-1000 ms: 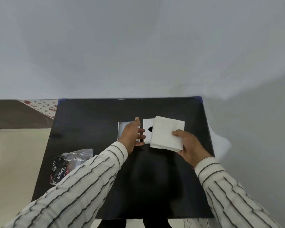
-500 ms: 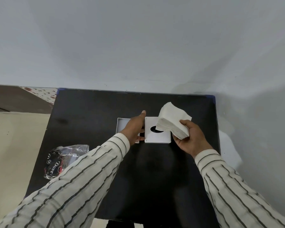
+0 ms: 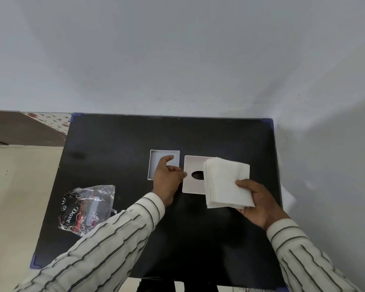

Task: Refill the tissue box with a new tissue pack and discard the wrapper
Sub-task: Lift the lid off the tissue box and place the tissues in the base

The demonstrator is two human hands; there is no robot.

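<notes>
A white open tissue box base (image 3: 156, 158) lies on the black table, empty inside. Just to its right lies the white lid (image 3: 193, 186) with an oval slot. My left hand (image 3: 168, 180) hovers over the base's right edge, fingers curled, touching the lid's left edge; whether it grips anything I cannot tell. My right hand (image 3: 256, 199) holds a stack of white tissues (image 3: 227, 182) flat above the lid's right side. A crumpled clear and black plastic wrapper (image 3: 86, 209) rests at the table's left.
The black table (image 3: 114, 144) stands against a pale wall behind and to the right. Cream floor lies to the left of the table. A brown strip and patterned tile show at the far left.
My right hand has lowered the tissue stack and turned it flat, nearer to me over the lid. My left hand stays at the box base and lid edge.
</notes>
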